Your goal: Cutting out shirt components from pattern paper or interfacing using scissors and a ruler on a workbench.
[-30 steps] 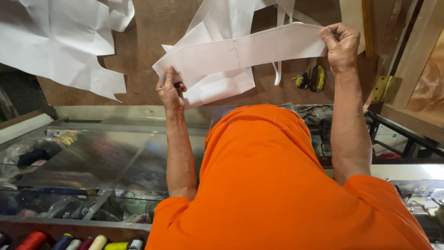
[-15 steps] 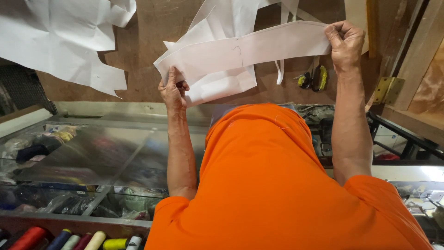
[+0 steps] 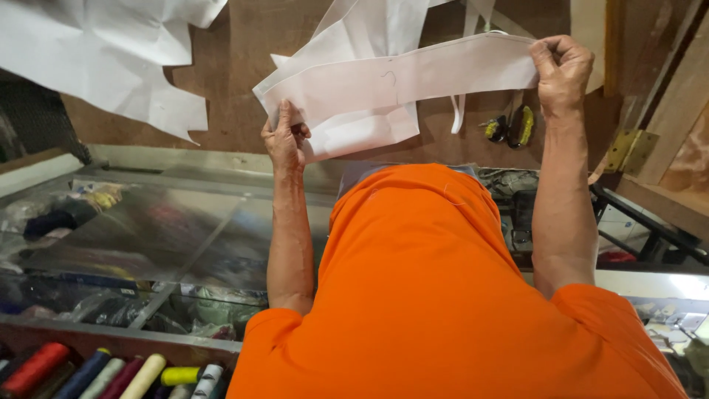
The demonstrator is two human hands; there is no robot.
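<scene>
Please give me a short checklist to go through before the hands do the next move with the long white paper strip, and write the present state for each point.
1. Left hand grips the left end of the long white paper strip: ok.
2. Right hand is closed on the right end of the strip: ok.
3. Strip is stretched between both hands without a tear: ok, no tear visible.
4. Strip is separate from the other white paper pieces hanging on the wall: cannot tell, a second white piece overlaps behind it.
5. Glass counter below is free to lay the strip down: cannot tell, the orange shirt hides part of it.
</scene>
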